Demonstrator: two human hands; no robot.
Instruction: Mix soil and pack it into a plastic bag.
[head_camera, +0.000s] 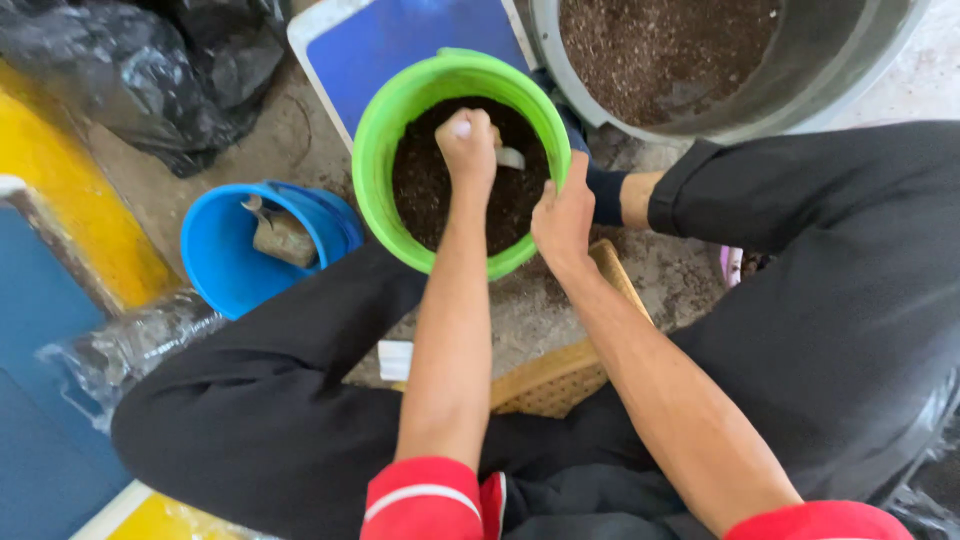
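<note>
My left hand is clenched around a metal scoop, its blade lying flat toward the right over dark crumbly soil in the round green plastic pot. My right hand grips the pot's near-right rim. A blue bucket stands left; a grey tub of soil far right.

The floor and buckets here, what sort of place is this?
Probably a potting or gardening spot on a bare concrete floor. A green bucket and a big grey tub hold dark soil, a blue bucket holds a trowel, and the left hand digs in the soil.
</note>
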